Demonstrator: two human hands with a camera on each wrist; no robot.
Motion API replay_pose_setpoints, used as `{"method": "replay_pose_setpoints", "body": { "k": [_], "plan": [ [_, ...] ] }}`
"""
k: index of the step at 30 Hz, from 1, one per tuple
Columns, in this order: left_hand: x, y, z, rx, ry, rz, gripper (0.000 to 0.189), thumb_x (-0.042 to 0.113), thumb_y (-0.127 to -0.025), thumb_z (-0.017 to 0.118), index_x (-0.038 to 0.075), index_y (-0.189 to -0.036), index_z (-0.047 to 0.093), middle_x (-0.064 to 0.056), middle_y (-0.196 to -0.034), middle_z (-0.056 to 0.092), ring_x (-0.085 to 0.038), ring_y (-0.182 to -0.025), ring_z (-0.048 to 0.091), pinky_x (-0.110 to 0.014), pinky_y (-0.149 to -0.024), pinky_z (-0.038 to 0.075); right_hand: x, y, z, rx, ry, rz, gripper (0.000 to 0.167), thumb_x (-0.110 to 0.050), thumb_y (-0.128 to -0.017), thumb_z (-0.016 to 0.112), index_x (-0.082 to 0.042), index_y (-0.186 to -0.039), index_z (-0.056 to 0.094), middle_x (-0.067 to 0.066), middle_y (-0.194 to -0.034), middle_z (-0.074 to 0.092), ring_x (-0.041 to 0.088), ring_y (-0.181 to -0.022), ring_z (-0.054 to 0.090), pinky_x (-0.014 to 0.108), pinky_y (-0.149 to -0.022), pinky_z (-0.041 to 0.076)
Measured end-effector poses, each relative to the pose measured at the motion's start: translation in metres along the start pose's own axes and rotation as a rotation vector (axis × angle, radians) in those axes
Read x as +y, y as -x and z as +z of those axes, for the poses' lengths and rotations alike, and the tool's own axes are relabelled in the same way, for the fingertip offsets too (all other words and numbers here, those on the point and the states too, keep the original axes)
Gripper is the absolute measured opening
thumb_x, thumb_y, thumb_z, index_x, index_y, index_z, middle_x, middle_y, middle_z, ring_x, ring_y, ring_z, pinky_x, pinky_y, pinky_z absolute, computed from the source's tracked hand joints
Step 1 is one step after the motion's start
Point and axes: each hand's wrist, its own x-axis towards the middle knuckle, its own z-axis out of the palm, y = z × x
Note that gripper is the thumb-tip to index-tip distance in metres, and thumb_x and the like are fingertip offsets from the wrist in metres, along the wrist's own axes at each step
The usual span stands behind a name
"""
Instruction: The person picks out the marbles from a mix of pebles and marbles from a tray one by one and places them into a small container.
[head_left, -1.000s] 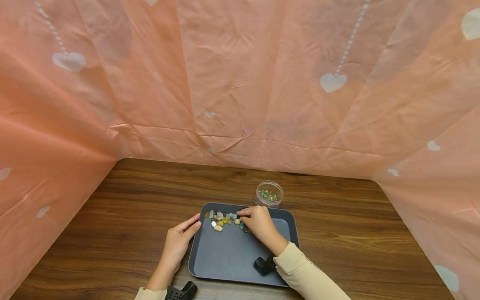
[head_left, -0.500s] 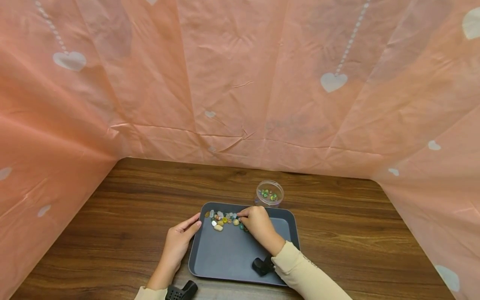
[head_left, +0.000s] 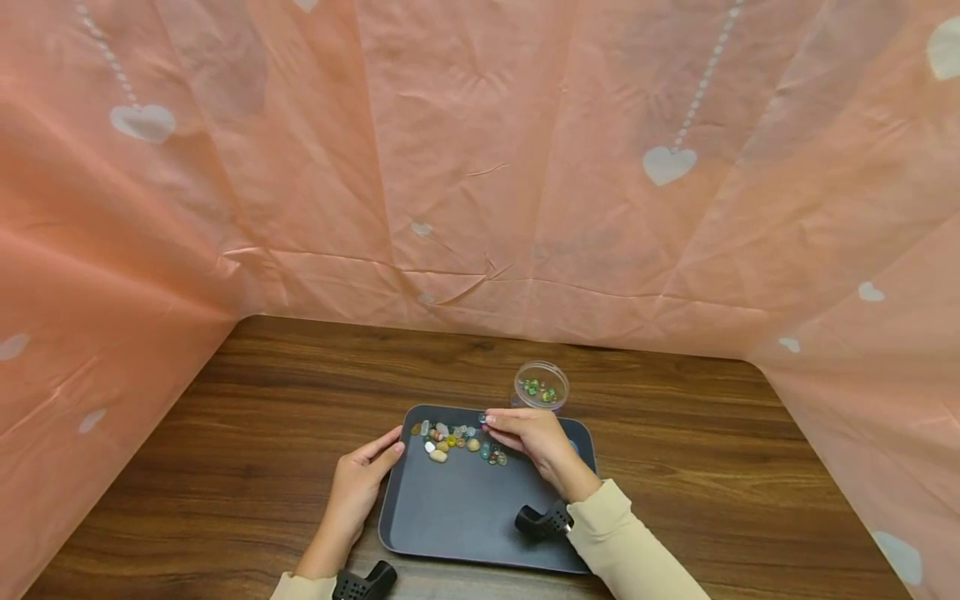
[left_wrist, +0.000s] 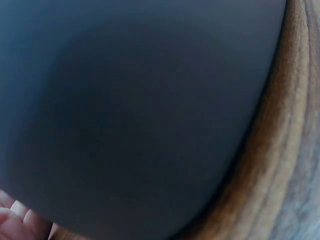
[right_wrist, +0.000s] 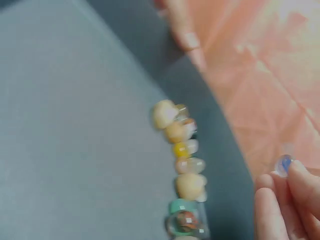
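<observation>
A clear glass marble with a blue core [right_wrist: 283, 165] is pinched between the thumb and fingertips of my right hand [head_left: 538, 439], raised above the far rim of a dark grey tray [head_left: 450, 517]. My left hand [head_left: 354, 485] grips the tray's left rim, thumb on the edge. In the left wrist view, only some of its fingers [left_wrist: 22, 224] show at the lower left. Along the tray's far side lies a loose row of pebbles and glass marbles: cream stones [right_wrist: 190, 186], a yellow piece [right_wrist: 180, 150], a teal one [right_wrist: 181, 205] and several others.
Just behind the tray's far right side stands a clear round tub [head_left: 516, 392] with green marbles in it. Brown wood-grain tabletop [head_left: 712, 467] surrounds the tray. A pink curtain [head_left: 465, 208] with white hearts closes off the back and both sides.
My right hand has lifted out of the row and shifted slightly right, now with the marble at its fingertips. Pieces it covered have come into view. My left hand keeps its grip.
</observation>
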Motion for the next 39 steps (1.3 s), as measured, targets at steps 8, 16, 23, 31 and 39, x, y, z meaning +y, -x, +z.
{"method": "replay_pose_setpoints", "body": {
  "k": [8,16,23,31,39],
  "plan": [
    [0.002,0.0,-0.001,0.003,-0.013,0.0,0.037,0.024,-0.093,0.071,0.009,-0.126,0.069,-0.009,-0.128,0.068,-0.019,-0.125,0.058,-0.012,-0.086,0.048,-0.009,0.008,-0.021,-0.119,-0.374,0.032,0.043,-0.001,-0.09,0.069,0.013,-0.129,0.056,0.004,-0.099,0.073,0.012,-0.093,0.073,0.023,-0.089,0.056],
    [0.003,0.001,-0.001,0.007,0.0,-0.008,0.037,0.024,-0.092,0.072,0.009,-0.126,0.069,-0.009,-0.128,0.068,-0.001,-0.11,0.061,-0.014,-0.085,0.05,-0.028,0.006,-0.038,-0.094,-0.477,0.048,0.024,0.006,-0.098,0.054,-0.009,-0.092,0.073,0.003,-0.09,0.075,0.012,-0.089,0.073,0.02,-0.085,0.056],
    [0.005,-0.001,0.0,0.01,-0.014,0.005,0.036,0.024,-0.092,0.072,0.009,-0.125,0.07,-0.006,-0.128,0.068,-0.005,-0.117,0.06,-0.012,-0.087,0.048,-0.051,0.004,-0.065,-0.028,-0.485,0.014,0.037,0.008,-0.1,0.047,-0.012,-0.087,0.075,0.0,-0.09,0.075,0.01,-0.086,0.073,0.02,-0.086,0.056],
    [0.004,0.0,0.001,0.004,-0.015,0.013,0.038,0.026,-0.092,0.072,0.009,-0.126,0.069,-0.008,-0.129,0.068,-0.021,-0.127,0.057,-0.011,-0.087,0.047,-0.063,-0.003,-0.079,0.181,-0.026,-0.069,0.023,-0.005,-0.094,0.066,0.0,-0.116,0.072,-0.004,-0.091,0.077,0.003,-0.083,0.072,0.023,-0.084,0.057],
    [0.003,0.003,0.001,0.003,-0.021,-0.003,0.038,0.026,-0.092,0.072,0.009,-0.125,0.07,-0.008,-0.128,0.068,-0.022,-0.127,0.057,-0.011,-0.086,0.047,-0.06,-0.007,-0.072,0.388,0.743,-0.26,0.018,-0.021,-0.085,0.078,-0.007,-0.095,0.081,0.013,-0.092,0.078,0.007,-0.057,0.042,0.021,-0.052,0.035]
  ]
}}
